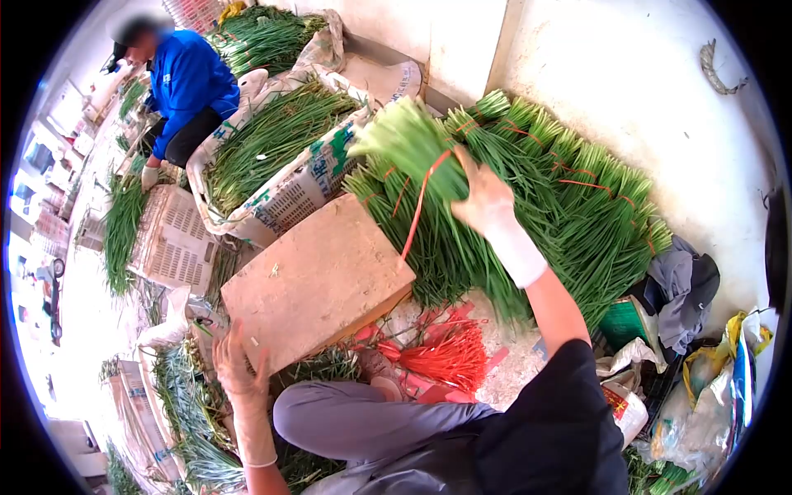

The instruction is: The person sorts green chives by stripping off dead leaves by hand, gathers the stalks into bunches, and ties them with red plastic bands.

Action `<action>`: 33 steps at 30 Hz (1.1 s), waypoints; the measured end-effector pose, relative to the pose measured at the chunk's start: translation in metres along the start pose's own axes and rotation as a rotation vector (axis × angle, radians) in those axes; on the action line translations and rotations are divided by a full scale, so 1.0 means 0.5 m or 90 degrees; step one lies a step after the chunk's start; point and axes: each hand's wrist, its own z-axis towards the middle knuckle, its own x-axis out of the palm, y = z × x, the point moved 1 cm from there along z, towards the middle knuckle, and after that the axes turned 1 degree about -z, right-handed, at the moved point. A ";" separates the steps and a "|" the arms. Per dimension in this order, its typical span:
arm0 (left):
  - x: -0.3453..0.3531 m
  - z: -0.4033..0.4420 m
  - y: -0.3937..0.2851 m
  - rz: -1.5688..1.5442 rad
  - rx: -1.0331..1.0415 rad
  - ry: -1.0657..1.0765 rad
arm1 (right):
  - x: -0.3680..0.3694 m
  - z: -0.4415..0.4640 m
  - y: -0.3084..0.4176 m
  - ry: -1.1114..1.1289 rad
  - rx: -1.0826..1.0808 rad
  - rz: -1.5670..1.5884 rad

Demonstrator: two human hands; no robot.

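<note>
My right hand [488,202], in a pale glove, grips a bunch of garlic chives [408,140] tied with a red strip whose loose end hangs down. The bunch is blurred and held above a broad heap of similar tied bunches [569,198], their pale cut ends along the wall side. My left hand [239,363], also gloved, holds nothing and has its fingers spread. It is beside the near left corner of a worn wooden board [322,280], whose top carries only small scraps. Red tying strips [445,355] lie in a bundle on the floor before my knee.
Loose greens fill a lined crate [280,140] beyond the board and another sack [190,396] at my left. A co-worker in a blue jacket [194,78] bends over greens at upper left. Plastic bags [701,404] and grey cloth [681,289] lie at right by the white wall.
</note>
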 end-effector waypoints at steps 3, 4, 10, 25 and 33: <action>0.044 -0.101 0.099 -0.057 -0.069 -0.025 | 0.066 0.134 -0.041 0.023 0.119 -0.054; 0.060 -0.140 0.137 -0.133 -0.159 0.005 | 0.121 0.175 -0.060 0.017 0.128 -0.099; 0.092 -0.326 0.211 -0.272 -0.411 0.086 | 0.473 0.241 -0.178 0.144 0.180 -0.131; 0.037 -0.819 0.136 -0.112 -0.759 0.187 | 0.703 -0.482 0.038 0.397 -0.216 -0.179; -0.049 -0.994 0.144 0.070 -0.865 0.144 | 0.884 -0.479 -0.019 0.567 -0.165 -0.236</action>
